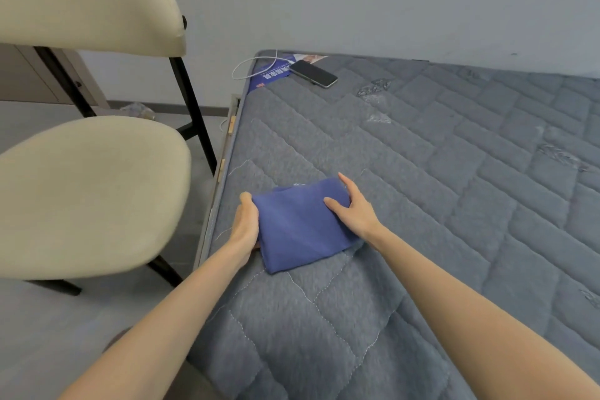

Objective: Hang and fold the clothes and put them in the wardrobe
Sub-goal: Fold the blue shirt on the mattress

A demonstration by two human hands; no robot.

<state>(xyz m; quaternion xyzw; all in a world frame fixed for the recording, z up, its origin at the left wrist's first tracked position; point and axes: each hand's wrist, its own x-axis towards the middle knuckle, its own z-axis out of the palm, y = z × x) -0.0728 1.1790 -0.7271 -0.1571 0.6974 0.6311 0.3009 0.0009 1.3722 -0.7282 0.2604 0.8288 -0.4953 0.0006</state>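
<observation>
Low in the frame two bare forearms reach forward over the near end of a grey quilted mattress point(422, 211), and between the hands, just below the middle of the frame, lies the folded blue garment point(302, 230), a compact, roughly square packet resting flat near the mattress's left edge. The left hand point(245, 221) grips its left side, with most of the hand tucked under the cloth. The right hand point(355, 213) holds the right side, thumb laid on top and fingers point(344, 181) running along the far corner. The cloth looks thin, soft and light, so it will likely sag and unfold if lifted by one edge. Taking it from both sides, or with a flat palm slid underneath, seems the safest hold, and the quilted cover probably drags a little on it. At the left of the frame, a cream chair point(91, 198) on black legs stands just beside the bed, and it could crowd a turn that way with the packet. Farther off, scraps of clear film point(373, 89) lie on the mattress, well apart from the garment. At the far corner, in the upper middle of the frame, a dark phone point(313, 73) rests on a blue printed sheet point(274, 73) with a white cable point(251, 66) looping off the edge. No wardrobe is in view.
</observation>
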